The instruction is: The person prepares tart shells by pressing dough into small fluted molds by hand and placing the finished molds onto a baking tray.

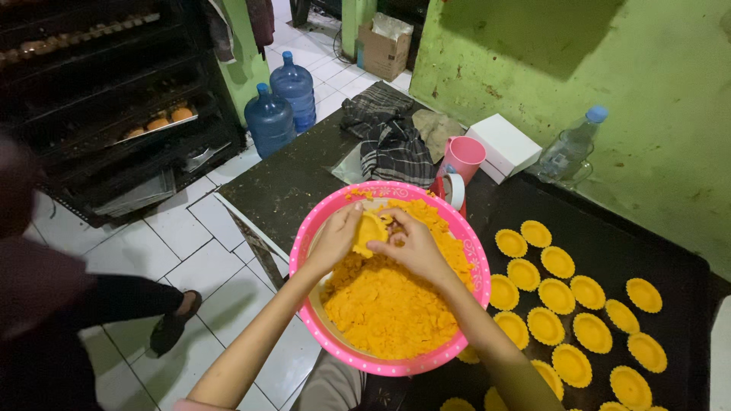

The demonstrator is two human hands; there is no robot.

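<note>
Over a round pink plastic basin (324, 323) heaped with crumbly orange dough (388, 301), at the near left edge of a dark tabletop (293, 179), a person's two bare hands meet around a small yellow-orange pastry shell (370, 228). The left hand (336, 237) cups the shell from the left, fingers curled closed against it; the right hand (413, 245) closes on it from the right, fingertips pressing into its rim. The shell sits between both grips, above the far part of the dough heap, its open face seemingly turned toward the right hand; being round, it shows no clear long axis. To the right, a black baking tray (609, 251) carries rows of filled yellow fluted tart shells (557, 295). Beyond the basin stand a pink plastic cup (463, 157), a white box (504, 144), a clear plastic bottle with a blue cap (571, 148) and a crumpled dark checked cloth (392, 141). Two large blue water jugs (282, 106) stand on the white tiled floor (190, 243) at far left.
</note>
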